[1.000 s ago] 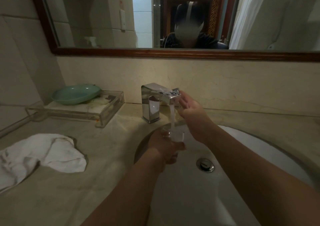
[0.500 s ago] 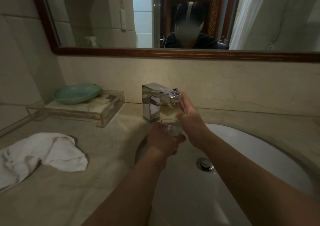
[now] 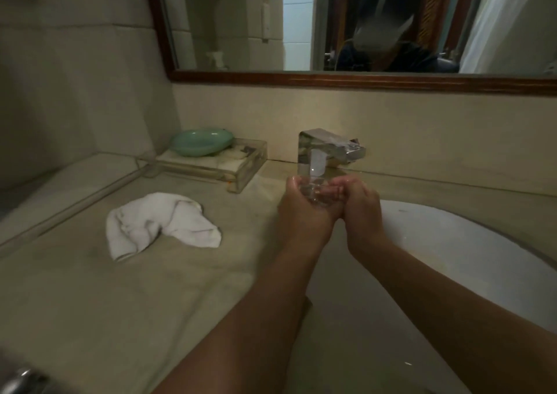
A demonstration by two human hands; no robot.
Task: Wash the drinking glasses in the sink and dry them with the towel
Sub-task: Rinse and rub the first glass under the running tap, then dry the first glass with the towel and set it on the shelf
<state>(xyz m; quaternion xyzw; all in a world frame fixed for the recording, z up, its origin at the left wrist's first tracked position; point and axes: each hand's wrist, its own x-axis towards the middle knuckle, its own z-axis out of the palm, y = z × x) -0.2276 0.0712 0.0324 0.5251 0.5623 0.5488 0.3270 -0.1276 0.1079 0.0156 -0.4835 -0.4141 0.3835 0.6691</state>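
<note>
A small clear drinking glass (image 3: 315,191) is held between both my hands just in front of the chrome tap (image 3: 328,149), over the left rim of the white sink (image 3: 470,252). My left hand (image 3: 301,209) cups it from the left and below. My right hand (image 3: 358,203) closes on it from the right, fingers across its mouth. No water runs from the tap. A crumpled white towel (image 3: 159,223) lies on the counter to the left of my hands.
A green soap dish (image 3: 202,141) sits on a clear acrylic tray (image 3: 241,167) at the back left of the beige counter (image 3: 120,303). A wood-framed mirror (image 3: 361,80) hangs above the backsplash. A chrome fitting (image 3: 21,378) shows at the bottom left corner.
The water stream has stopped. My right hand left the tap handle and closed on the glass. Both hands lifted the glass up and leftward; my view swung left.
</note>
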